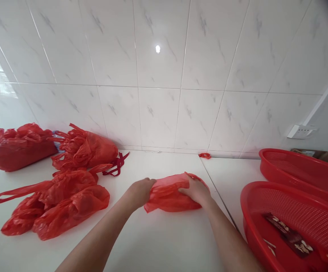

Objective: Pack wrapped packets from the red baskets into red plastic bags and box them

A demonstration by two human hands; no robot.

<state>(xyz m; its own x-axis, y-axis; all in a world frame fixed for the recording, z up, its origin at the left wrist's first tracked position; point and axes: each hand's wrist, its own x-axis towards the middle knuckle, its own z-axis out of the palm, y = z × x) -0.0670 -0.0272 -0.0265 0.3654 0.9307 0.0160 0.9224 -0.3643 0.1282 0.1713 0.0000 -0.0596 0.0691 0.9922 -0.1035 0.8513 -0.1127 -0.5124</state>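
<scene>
A red plastic bag (172,194) lies on the white table in front of me, between my two hands. My left hand (141,192) grips its left end, fingers curled round the edge with the tips out of sight. On the right side, my right hand (196,190) has its thumb pressed on the near face of the bag and its other fingers behind the far edge. The bag looks crumpled and somewhat puffed up; whatever may be inside cannot be made out.
Several filled red bags (67,200) sit at the left, with a dark red strap (118,164) beside them. Two red plastic baskets (249,189) stand at the right; the nearer holds a dark printed packet (288,234). A tiled wall (160,117) closes the back, with a power socket (301,131).
</scene>
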